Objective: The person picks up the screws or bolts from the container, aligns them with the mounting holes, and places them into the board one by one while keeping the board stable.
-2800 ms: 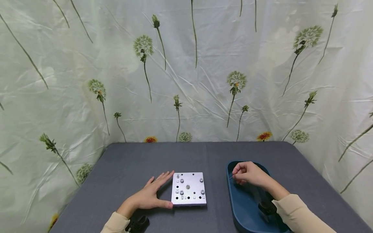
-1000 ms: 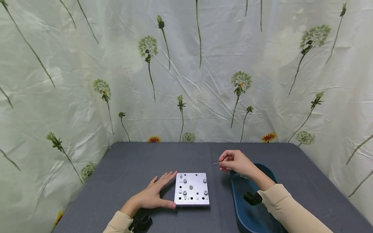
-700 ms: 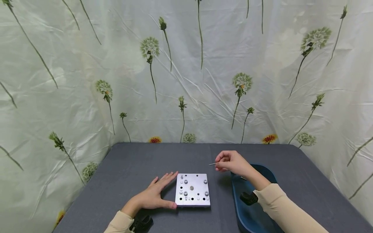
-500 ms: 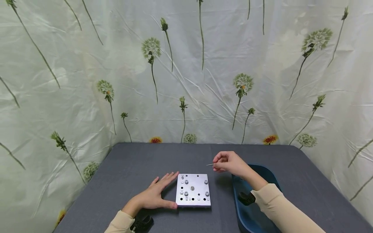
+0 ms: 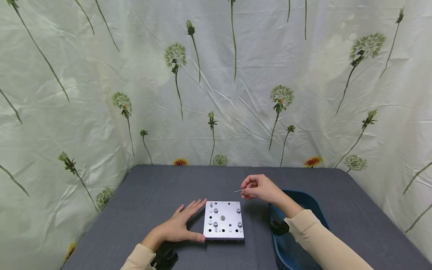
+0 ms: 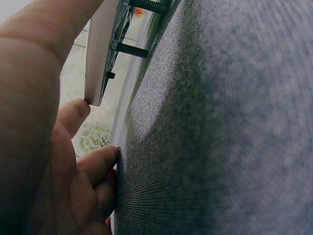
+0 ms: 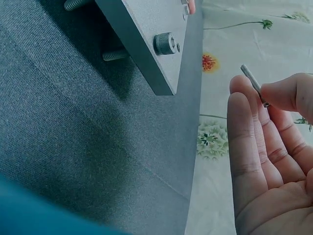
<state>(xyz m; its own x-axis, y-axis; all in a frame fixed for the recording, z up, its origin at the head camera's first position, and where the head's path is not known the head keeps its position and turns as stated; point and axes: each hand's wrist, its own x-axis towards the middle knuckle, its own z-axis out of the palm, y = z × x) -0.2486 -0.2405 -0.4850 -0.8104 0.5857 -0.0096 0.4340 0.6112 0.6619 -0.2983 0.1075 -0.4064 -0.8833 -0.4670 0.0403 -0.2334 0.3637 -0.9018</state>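
Observation:
In the head view a square silver metal plate (image 5: pixel 231 216) with holes and several socket head screws (image 7: pixel 165 44) stands mid-table. Threaded screw shanks (image 6: pixel 132 50) stick out beneath it, and its underside is raised above the cloth. My left hand (image 5: pixel 173 227) spans the plate's left side with fingers straight, thumb and index fingertips at its two left corners. Off the plate's far right corner, in the air, my right hand (image 5: pixel 261 190) pinches a slim silver metal pin (image 7: pixel 251 77) between thumb and fingertips. The pin's free end points left toward the plate.
A deep blue tray (image 5: pixel 277 247) stands on the right, partly under my right forearm. Grey cloth (image 5: pixel 189 183) covers the table. A white flower-print curtain (image 5: pixel 236 93) hangs behind the far edge. Each wrist carries a black camera (image 5: pixel 165 259).
My right hand has come up out of the blue tray with the pin and moved left toward the plate. My left hand keeps its place at the plate; the head view has shifted slightly.

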